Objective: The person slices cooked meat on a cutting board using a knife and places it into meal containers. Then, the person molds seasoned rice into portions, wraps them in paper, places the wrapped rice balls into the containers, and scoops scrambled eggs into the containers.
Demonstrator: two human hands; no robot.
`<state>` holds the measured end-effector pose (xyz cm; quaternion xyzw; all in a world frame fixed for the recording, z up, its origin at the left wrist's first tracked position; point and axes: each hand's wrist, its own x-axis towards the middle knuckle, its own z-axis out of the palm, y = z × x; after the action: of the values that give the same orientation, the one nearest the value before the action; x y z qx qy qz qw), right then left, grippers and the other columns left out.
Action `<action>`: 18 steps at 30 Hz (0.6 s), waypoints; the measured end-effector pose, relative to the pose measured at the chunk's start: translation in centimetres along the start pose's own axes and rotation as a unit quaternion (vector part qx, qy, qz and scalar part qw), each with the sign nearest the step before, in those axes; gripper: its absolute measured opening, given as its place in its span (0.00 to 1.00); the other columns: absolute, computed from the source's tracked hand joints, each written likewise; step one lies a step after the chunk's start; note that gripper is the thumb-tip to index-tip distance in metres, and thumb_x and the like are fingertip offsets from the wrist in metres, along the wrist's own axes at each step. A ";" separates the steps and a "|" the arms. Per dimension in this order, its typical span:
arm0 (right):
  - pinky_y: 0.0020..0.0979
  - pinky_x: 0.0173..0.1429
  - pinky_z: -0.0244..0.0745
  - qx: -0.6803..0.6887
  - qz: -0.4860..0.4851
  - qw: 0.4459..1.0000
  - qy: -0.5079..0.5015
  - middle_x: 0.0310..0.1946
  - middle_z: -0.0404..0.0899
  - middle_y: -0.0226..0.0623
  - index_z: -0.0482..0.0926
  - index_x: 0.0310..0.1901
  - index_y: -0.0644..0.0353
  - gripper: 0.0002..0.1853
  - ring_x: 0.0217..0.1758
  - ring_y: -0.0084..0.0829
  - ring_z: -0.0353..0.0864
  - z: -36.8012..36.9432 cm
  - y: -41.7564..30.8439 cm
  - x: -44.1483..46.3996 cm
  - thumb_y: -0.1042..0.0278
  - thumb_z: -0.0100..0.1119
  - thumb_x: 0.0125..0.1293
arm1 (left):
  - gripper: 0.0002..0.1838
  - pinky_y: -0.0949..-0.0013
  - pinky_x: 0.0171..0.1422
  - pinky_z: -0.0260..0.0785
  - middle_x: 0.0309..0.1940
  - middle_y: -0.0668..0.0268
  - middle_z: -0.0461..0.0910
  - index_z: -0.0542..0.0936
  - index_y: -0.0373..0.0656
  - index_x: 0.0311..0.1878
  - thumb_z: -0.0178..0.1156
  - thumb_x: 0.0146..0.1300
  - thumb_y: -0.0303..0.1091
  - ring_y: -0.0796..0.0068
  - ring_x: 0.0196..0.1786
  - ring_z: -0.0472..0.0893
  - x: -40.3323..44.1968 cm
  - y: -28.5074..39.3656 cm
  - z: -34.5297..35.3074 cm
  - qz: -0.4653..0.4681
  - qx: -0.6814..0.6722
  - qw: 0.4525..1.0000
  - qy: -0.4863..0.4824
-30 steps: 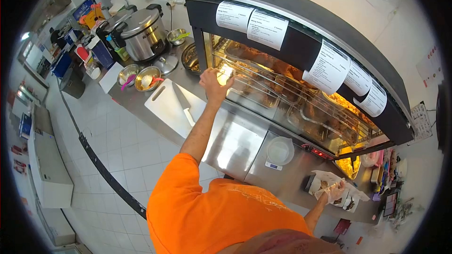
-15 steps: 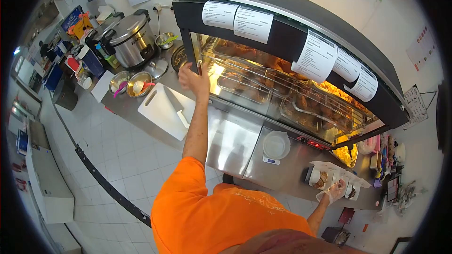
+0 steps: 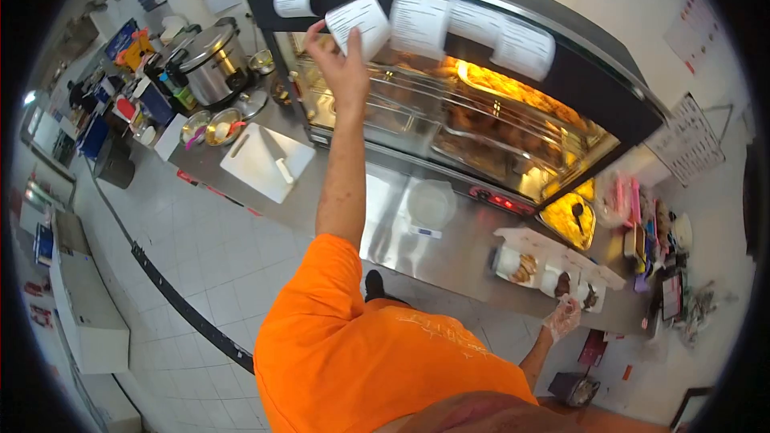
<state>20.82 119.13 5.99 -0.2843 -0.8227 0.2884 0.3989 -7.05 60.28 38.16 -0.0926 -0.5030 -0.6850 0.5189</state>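
My left hand [image 3: 346, 72] is bare and raised to the top front of a glass food warmer [image 3: 593, 80]. Its thumb and fingers pinch a printed paper slip [image 3: 362, 20], which hangs tilted from the dark upper frame. More slips [image 3: 421, 24] hang on both sides of it. Down at the right, my right hand [image 3: 563, 317] wears a clear plastic glove. Its fingers, loosely apart, are at the near edge of open white takeaway boxes [image 3: 505, 263] holding rice and pieces of meat. I see nothing held in that hand.
Left on the steel counter [image 3: 385, 228] are a white cutting board [image 3: 249, 168] with a knife [image 3: 282, 167], metal bowls [image 3: 218, 130] and a large cooker [image 3: 212, 68]. A round container [image 3: 431, 202] sits on a small scale. A tray of yellow food [image 3: 565, 224] stands beneath the warmer's right end.
My left hand has gone from the warmer's left end up to a slip, which is now tilted. My right hand has drawn back from over the boxes to their near edge. The view has shifted.
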 end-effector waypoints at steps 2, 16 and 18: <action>0.30 0.44 0.75 -0.001 0.020 1.000 -0.001 0.41 0.82 0.42 0.81 0.47 0.60 0.15 0.40 0.31 0.79 -3.8 4.4 1.1 0.80 0.61 0.57 | 0.30 0.67 0.61 0.69 0.52 0.52 0.77 0.57 0.42 0.67 0.59 0.67 0.22 0.69 0.58 0.76 -5.3 2.4 2.7 0.041 -0.018 0.999 0.006; 0.31 0.48 0.76 0.076 0.121 0.989 0.032 0.47 0.81 0.39 0.78 0.51 0.60 0.14 0.44 0.33 0.80 -13.9 17.6 17.3 0.71 0.59 0.64 | 0.42 0.65 0.63 0.76 0.69 0.52 0.66 0.59 0.36 0.74 0.63 0.56 0.12 0.63 0.63 0.76 -30.8 14.4 24.0 -0.121 -0.107 0.948 -0.276; 0.30 0.48 0.76 0.198 0.135 0.971 -0.013 0.45 0.80 0.37 0.78 0.51 0.60 0.14 0.45 0.31 0.79 -11.7 22.2 19.6 0.72 0.59 0.64 | 0.42 0.65 0.61 0.78 0.69 0.52 0.66 0.59 0.37 0.75 0.64 0.57 0.13 0.63 0.63 0.76 -32.9 14.1 27.4 -0.116 -0.104 0.937 -0.314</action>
<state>25.48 150.59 6.12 -0.3041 -0.7084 0.5005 0.3940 8.04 102.77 38.24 -0.2976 -0.5734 -0.7249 0.2392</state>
